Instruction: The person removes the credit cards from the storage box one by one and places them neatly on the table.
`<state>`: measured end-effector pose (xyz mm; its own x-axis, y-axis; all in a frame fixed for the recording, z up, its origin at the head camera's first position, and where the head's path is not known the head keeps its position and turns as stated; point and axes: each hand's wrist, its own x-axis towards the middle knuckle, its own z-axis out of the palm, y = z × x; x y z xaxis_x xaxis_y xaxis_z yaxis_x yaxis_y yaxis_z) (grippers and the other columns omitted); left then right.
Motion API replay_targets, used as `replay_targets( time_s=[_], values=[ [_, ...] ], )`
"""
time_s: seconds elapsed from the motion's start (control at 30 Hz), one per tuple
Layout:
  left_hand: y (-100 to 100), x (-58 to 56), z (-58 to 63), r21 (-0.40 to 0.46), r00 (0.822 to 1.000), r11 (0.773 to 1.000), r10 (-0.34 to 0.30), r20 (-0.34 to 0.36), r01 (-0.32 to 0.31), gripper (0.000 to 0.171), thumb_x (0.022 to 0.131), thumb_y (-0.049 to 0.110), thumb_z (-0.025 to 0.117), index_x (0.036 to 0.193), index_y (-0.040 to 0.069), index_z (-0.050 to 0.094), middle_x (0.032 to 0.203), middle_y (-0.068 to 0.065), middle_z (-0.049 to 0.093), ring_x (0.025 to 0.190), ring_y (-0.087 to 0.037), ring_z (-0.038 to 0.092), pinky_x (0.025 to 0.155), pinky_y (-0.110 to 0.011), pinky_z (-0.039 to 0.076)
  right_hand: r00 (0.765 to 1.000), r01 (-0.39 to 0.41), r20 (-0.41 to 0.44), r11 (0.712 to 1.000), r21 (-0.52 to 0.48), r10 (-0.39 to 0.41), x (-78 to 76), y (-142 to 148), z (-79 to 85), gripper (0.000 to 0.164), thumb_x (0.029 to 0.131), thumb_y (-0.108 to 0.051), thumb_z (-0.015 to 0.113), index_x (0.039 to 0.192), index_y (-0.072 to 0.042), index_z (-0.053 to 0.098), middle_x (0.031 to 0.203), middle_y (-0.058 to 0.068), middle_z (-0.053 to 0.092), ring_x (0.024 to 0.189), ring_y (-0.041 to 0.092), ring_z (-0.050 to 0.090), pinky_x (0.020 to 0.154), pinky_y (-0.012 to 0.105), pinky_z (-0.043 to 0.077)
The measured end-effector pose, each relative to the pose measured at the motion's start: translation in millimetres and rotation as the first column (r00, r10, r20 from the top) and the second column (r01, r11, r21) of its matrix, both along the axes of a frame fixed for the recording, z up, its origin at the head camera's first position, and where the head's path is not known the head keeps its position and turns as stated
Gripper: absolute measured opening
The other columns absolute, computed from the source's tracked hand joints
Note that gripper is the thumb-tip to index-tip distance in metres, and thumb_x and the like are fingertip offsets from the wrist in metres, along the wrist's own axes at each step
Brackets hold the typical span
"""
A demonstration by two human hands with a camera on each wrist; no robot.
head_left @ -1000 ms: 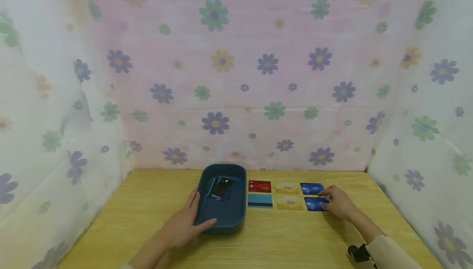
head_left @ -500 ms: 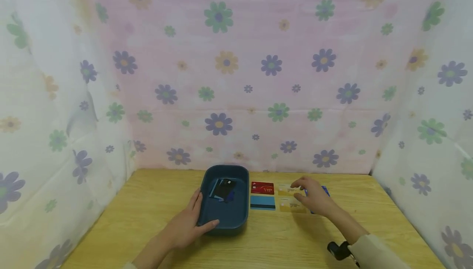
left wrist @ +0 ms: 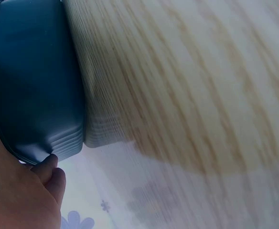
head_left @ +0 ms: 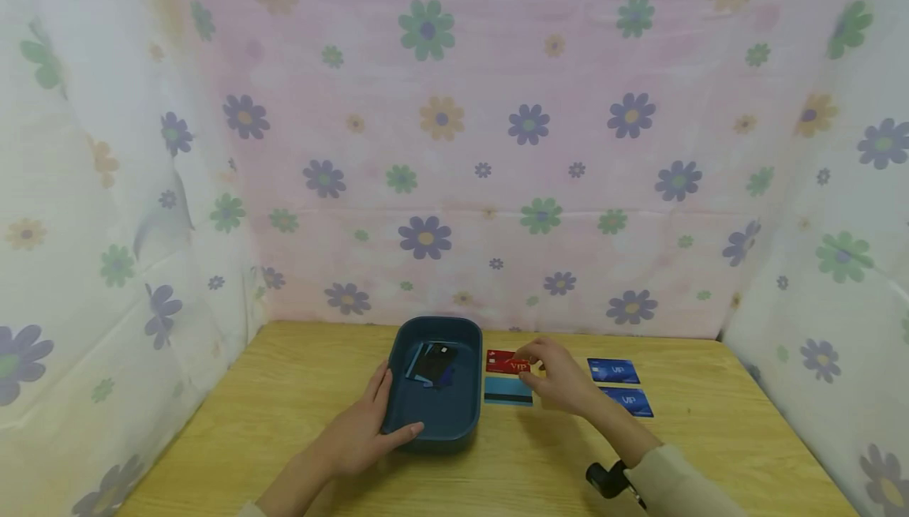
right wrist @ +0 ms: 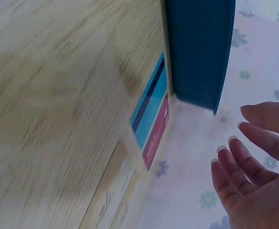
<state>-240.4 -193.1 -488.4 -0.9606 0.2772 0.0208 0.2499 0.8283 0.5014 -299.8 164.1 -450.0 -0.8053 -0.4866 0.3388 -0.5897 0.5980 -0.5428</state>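
Note:
My left hand (head_left: 358,430) holds the dark teal plastic box (head_left: 426,410), fingers along its left side and thumb at the front rim. Inside the box lie several black and blue cards (head_left: 432,362), overlapping. My right hand (head_left: 557,379) hovers, fingers loosely bent and holding nothing, over the right ends of a red VIP card (head_left: 499,361) and a light blue card with a dark stripe (head_left: 507,385). Its palm hides the pale yellow cards (right wrist: 108,200) in the head view; the right wrist view shows them.
Right of my right hand lie two dark blue VIP cards (head_left: 614,371). All the cards lie flat on the wooden table (head_left: 717,414). Flowered cloth (head_left: 454,185) hangs behind and along both sides. A black device (head_left: 607,479) is strapped at my right wrist.
My right hand has moved left, from the dark blue VIP cards across the yellow ones to the red card. The dark blue cards are uncovered again. My left hand stays on the box.

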Motion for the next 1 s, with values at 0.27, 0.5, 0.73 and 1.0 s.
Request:
replay_targets(
  time_s=[0.27, 0.5, 0.73, 1.0],
  values=[
    [-1, 0.4, 0.3, 0.016, 1.000, 1.000, 0.002, 0.006, -0.002, 0.111, 0.093, 0.073, 0.055, 0.164, 0.002, 0.008, 0.172, -0.012, -0.002, 0.137, -0.043, 0.049, 0.101, -0.056, 0.048, 0.999, -0.029, 0.033, 0.999, -0.015, 0.029, 0.5, -19, -1.0, 0.026, 0.096, -0.005, 0.069, 0.122, -0.003, 0.069, 0.118, 0.013, 0.063, 0.109, 0.036, 0.061, 0.092, 0.052, 0.052],
    [-1, -0.5, -2.8, 0.000, 1.000, 1.000, 0.014, 0.016, -0.014, 0.114, 0.091, 0.076, 0.055, 0.164, 0.003, 0.007, 0.172, -0.011, -0.003, 0.139, -0.043, 0.046, 0.103, -0.055, 0.047, 0.996, -0.064, 0.060, 0.997, -0.035, 0.066, 2.0, -37, -1.2, 0.030, 0.096, -0.002, 0.067, 0.126, 0.001, 0.067, 0.120, 0.018, 0.062, 0.109, 0.038, 0.060, 0.091, 0.055, 0.051],
    [0, -0.3, -2.2, 0.007, 1.000, 1.000, 0.010, 0.010, -0.010, 0.112, 0.092, 0.074, 0.055, 0.164, 0.002, 0.008, 0.172, -0.013, -0.001, 0.140, -0.044, 0.046, 0.102, -0.056, 0.047, 0.989, -0.113, 0.095, 0.992, -0.049, 0.117, 3.7, -54, -0.2, 0.030, 0.097, -0.002, 0.066, 0.127, 0.001, 0.065, 0.121, 0.019, 0.060, 0.107, 0.038, 0.061, 0.090, 0.055, 0.052],
    [0, -0.7, -2.6, 0.010, 1.000, 1.000, 0.007, 0.006, -0.007, 0.114, 0.092, 0.075, 0.054, 0.164, 0.002, 0.005, 0.172, -0.014, -0.003, 0.142, -0.044, 0.043, 0.105, -0.057, 0.045, 0.992, -0.093, 0.082, 0.996, -0.001, 0.092, 3.9, -72, 0.9, 0.027, 0.099, -0.006, 0.066, 0.126, -0.001, 0.065, 0.121, 0.013, 0.061, 0.110, 0.035, 0.060, 0.092, 0.050, 0.052]
  ],
)
